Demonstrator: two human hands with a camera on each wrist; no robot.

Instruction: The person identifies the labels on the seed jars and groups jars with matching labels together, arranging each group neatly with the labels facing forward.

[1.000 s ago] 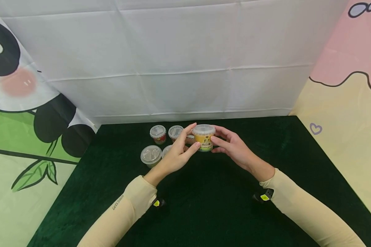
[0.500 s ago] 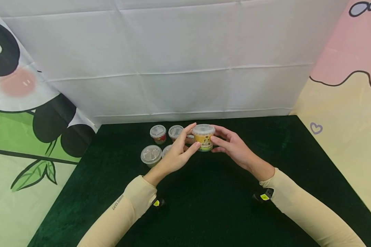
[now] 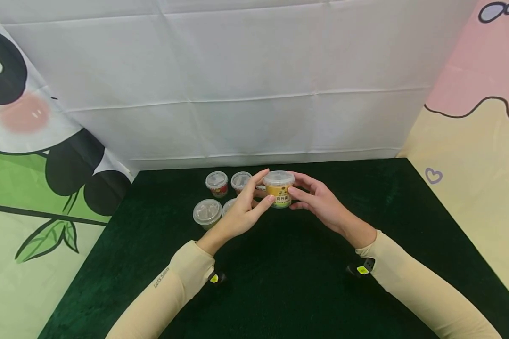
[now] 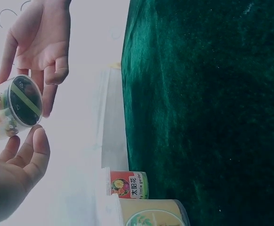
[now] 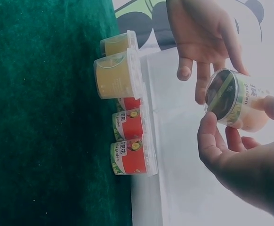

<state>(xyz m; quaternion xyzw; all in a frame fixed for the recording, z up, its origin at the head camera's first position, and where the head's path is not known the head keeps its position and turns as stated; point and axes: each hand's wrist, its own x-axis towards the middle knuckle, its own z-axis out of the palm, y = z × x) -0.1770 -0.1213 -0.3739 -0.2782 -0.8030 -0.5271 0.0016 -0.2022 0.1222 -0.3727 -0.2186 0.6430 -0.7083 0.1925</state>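
A small clear-lidded plastic cup [image 3: 280,189] with a yellow sunflower label is held up between both hands in the head view. My left hand [image 3: 241,213] grips its left side, thumb at the front and fingers behind. From the other side my right hand [image 3: 322,203] pinches it, thumb against the label. In the right wrist view the cup's dark underside [image 5: 221,94] shows a green strip, and the cup is raised off the table. The left wrist view also shows that cup base [image 4: 26,101], close by the fingertips of both hands.
Left of the hands stand lidded cups: red-label ones [image 3: 217,184] at the back and tan ones [image 3: 207,213] in front, partly hidden by the left hand. A dark green cloth [image 3: 280,282] covers the table. A white curtain [image 3: 246,94] hangs behind, with printed cloths at both sides.
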